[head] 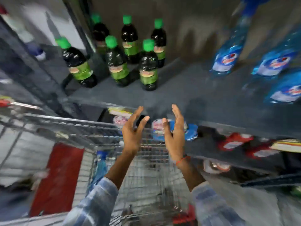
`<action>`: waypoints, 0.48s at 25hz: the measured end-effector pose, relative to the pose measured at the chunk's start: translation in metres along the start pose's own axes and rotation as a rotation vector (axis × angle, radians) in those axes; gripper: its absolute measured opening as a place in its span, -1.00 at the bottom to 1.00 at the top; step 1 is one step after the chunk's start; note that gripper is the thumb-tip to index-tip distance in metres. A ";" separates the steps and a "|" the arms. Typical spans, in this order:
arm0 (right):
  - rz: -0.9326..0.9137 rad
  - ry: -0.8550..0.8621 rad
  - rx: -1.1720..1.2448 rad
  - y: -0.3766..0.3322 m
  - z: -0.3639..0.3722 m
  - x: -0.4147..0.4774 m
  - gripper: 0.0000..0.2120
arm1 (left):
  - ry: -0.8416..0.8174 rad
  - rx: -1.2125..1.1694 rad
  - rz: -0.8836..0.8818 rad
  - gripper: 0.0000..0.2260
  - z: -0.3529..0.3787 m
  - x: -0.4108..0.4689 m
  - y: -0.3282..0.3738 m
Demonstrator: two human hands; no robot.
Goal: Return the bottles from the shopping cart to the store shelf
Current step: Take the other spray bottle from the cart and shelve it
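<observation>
Several dark bottles with green caps and green labels [148, 67] stand upright on the grey shelf [187, 88], toward its left side. My left hand [132, 132] and my right hand [175, 136] are both raised above the wire shopping cart [91, 128], just below the shelf's front edge. The palms face each other, fingers apart, and neither holds anything. A blue-capped bottle [101, 167] leans inside the cart under my left forearm. The picture is blurred by motion.
Blue-labelled bottles [228, 59] fill the shelf's right side. Red and blue packs [234, 142] sit on the lower shelf behind my hands. A red panel [57, 180] lies left of the cart. A metal upright [32, 62] bounds the shelf's left.
</observation>
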State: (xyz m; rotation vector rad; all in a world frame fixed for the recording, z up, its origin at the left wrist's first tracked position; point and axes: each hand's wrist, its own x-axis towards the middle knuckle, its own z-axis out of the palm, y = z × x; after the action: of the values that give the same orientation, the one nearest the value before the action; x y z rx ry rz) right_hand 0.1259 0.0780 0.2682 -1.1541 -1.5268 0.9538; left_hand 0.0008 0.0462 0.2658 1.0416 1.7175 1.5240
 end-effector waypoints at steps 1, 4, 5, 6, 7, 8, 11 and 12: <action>0.036 -0.048 -0.009 0.006 0.031 -0.012 -0.51 | 0.035 0.027 -0.047 -0.63 -0.031 0.001 -0.021; 0.143 -0.170 -0.063 0.035 0.122 -0.056 -0.53 | 0.098 0.097 -0.195 -0.65 -0.118 0.005 -0.092; 0.180 -0.206 -0.098 0.047 0.148 -0.072 -0.54 | 0.102 0.123 -0.247 -0.69 -0.141 0.005 -0.112; 0.223 -0.248 -0.132 0.061 0.171 -0.087 -0.54 | 0.108 0.141 -0.284 -0.73 -0.162 0.007 -0.131; 0.276 -0.286 -0.157 0.074 0.192 -0.101 -0.54 | 0.109 0.171 -0.321 -0.79 -0.180 0.008 -0.151; 0.335 -0.313 -0.170 0.088 0.208 -0.115 -0.53 | 0.085 0.208 -0.351 -0.86 -0.192 0.011 -0.168; 0.577 -0.471 -0.216 0.132 0.258 -0.156 -0.37 | -0.073 0.377 -0.534 -0.75 -0.221 0.018 -0.235; 0.661 -0.573 -0.252 0.148 0.271 -0.168 -0.32 | -0.129 0.380 -0.641 -0.78 -0.228 0.016 -0.255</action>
State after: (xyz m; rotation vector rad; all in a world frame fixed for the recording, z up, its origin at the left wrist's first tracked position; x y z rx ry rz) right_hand -0.0899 -0.0581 0.0265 -1.7241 -1.7742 1.6779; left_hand -0.2411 -0.0620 0.0499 0.6367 2.0285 0.7333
